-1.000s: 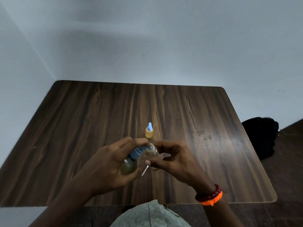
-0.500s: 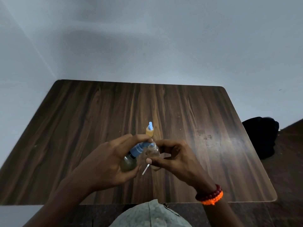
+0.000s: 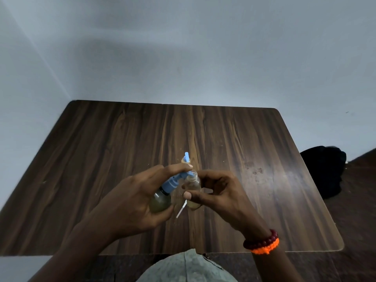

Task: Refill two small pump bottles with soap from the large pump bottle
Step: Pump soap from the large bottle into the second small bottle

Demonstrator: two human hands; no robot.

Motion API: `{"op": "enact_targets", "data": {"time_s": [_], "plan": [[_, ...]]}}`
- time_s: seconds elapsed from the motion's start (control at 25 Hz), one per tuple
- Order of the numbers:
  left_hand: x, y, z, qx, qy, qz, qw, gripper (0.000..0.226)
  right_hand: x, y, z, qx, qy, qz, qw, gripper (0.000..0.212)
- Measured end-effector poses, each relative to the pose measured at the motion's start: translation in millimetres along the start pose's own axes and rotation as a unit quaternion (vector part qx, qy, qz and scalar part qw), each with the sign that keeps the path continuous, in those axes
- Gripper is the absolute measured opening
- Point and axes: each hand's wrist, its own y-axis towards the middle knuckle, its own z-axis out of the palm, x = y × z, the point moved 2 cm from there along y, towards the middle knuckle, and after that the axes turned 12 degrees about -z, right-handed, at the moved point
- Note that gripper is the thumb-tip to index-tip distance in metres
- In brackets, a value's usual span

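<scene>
My left hand (image 3: 130,202) grips the large pump bottle (image 3: 161,199), which holds yellowish soap and has a blue pump head; my index finger presses on top of the pump. Its spout sits at the open mouth of a small clear bottle (image 3: 193,187), tilted and held by my right hand (image 3: 219,192) between thumb and fingers. A little soap lies at the bottom of that bottle. A thin white tube (image 3: 181,209) lies below the two bottles; what it belongs to is hidden. Behind my fingers a second small bottle (image 3: 186,159) with a blue pump stands on the table.
The dark wooden table (image 3: 101,149) fills a corner between two pale walls. A black bag (image 3: 323,169) lies on the floor past the table's right edge. A red bead bracelet and an orange band circle my right wrist.
Both hands have barely moved. My left index finger has pushed the blue pump head down toward the small bottle's mouth.
</scene>
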Motion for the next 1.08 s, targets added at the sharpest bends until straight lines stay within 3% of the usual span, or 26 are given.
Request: {"op": "enact_targets", "data": {"time_s": [0.12, 0.32, 0.56, 0.8, 1.08], "plan": [[-1.0, -1.5, -1.1, 0.014, 0.008, -0.001, 1.0, 0.078, 0.8, 0.1, -5.4, 0.004, -0.014, 0.001, 1.0, 0.034], [-5.4, -0.6, -1.7, -0.003, 0.02, 0.006, 1.0, 0.061, 0.3, -1.7, -0.7, 0.013, -0.038, 0.005, 0.999, 0.033], [-4.6, -0.3, -1.5, 0.028, 0.039, -0.003, 0.999, 0.083, 1.9, -3.5, -4.5, -0.007, -0.02, 0.016, 1.0, 0.034], [-5.1, 0.3, -2.5, 0.027, 0.035, -0.001, 0.999, 0.064, -0.9, -4.0, 0.4, 0.013, -0.042, 0.014, 0.999, 0.033], [-0.3, 0.2, -4.1, 0.034, -0.01, -0.001, 0.999, 0.076, 0.0, -4.3, -4.3, 0.005, -0.018, 0.022, 1.0, 0.034]]}}
